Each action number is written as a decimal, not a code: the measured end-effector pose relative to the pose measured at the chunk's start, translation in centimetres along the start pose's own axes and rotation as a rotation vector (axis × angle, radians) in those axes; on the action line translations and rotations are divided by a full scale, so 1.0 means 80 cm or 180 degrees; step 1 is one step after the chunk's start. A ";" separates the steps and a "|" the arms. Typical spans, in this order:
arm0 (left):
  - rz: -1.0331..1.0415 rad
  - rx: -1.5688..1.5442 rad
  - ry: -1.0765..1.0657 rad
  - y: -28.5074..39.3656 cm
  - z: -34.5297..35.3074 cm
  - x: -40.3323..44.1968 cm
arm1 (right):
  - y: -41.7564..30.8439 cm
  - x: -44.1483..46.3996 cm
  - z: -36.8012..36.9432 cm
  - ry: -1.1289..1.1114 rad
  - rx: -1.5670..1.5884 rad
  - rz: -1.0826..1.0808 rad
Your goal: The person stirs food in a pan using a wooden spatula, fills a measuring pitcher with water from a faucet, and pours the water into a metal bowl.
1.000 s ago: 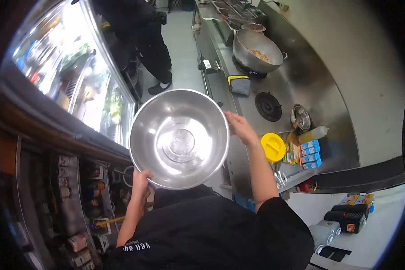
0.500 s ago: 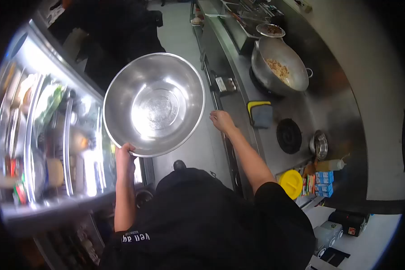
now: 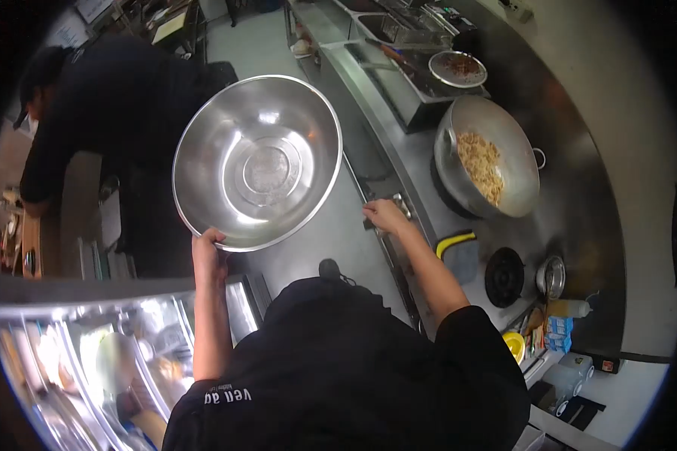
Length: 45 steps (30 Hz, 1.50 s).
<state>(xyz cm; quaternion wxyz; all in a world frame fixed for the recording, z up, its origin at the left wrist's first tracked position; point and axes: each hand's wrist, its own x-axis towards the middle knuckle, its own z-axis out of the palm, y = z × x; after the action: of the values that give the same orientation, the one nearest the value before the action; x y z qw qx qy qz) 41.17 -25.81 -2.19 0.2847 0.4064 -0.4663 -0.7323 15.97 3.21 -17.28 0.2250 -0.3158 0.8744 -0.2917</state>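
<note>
A large stainless steel mixing bowl (image 3: 237, 150) hangs tilted in front of me, its shiny inside facing up and holding nothing. My left hand (image 3: 208, 254) grips its near rim, thumb over the edge. To the right of the bowl and apart from it, my right hand (image 3: 387, 216) is loosely closed, with nothing showing in its fingers. It hovers by the front edge of the steel counter (image 3: 390, 139). On that counter a big metal wok (image 3: 515, 143) contains pale brown cooked pieces (image 3: 481, 165).
A person in black (image 3: 139, 98) bends over at left. A glass-topped display fridge (image 3: 113, 301) sits lower left. Along the counter are a grey and yellow cloth (image 3: 462, 259), a black burner (image 3: 505, 276), a small metal bowl (image 3: 552, 276) and a round strainer (image 3: 447, 69).
My view has swung and moved forward along the aisle. The fridge drops lower left and the person shows more fully. The bowl stays in my left hand; my right hand remains closed.
</note>
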 end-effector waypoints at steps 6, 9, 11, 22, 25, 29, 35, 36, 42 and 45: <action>-0.0234 -0.0211 -0.0364 0.041 0.057 0.151 | 0.017 0.087 0.047 -0.1415 -0.1566 -0.0801; -0.0217 0.0018 -0.0597 0.071 0.103 0.212 | 0.017 0.105 0.019 -0.0553 -0.0643 -0.0183; -0.0380 0.0180 -0.0544 0.091 0.106 0.268 | -0.022 0.118 -0.020 -0.0305 -0.0091 0.0339; -0.0234 -0.1511 -0.1469 0.212 0.310 0.520 | -0.247 0.300 -0.184 0.0125 0.2266 -0.0221; -0.0036 -0.1665 -0.1154 0.221 0.370 0.594 | -0.257 0.388 -0.196 0.0251 0.2278 -0.0088; 0.0152 -0.1791 -0.0815 0.236 0.427 0.705 | -0.250 0.496 -0.212 0.0098 0.2134 -0.0287; -0.0078 -0.1956 -0.0463 0.241 0.465 0.875 | -0.275 0.602 -0.294 -0.0467 0.2433 0.0065; -0.0059 -0.1978 -0.0455 0.248 0.473 0.896 | -0.272 0.621 -0.300 -0.0290 0.2434 0.0154; 0.0189 -0.1732 0.0435 0.269 0.476 1.064 | -0.253 0.739 -0.316 -0.0022 0.2285 0.0482; 0.0186 -0.1599 0.0840 0.279 0.454 1.166 | -0.275 0.826 -0.327 -0.0025 0.2140 0.0610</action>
<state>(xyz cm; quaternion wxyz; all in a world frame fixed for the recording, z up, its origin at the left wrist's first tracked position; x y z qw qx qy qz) -36.60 -92.63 -4.02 0.4558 0.4014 -0.2407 -0.7571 -36.07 -46.22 2.32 0.3461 -0.1417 0.7543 -0.5397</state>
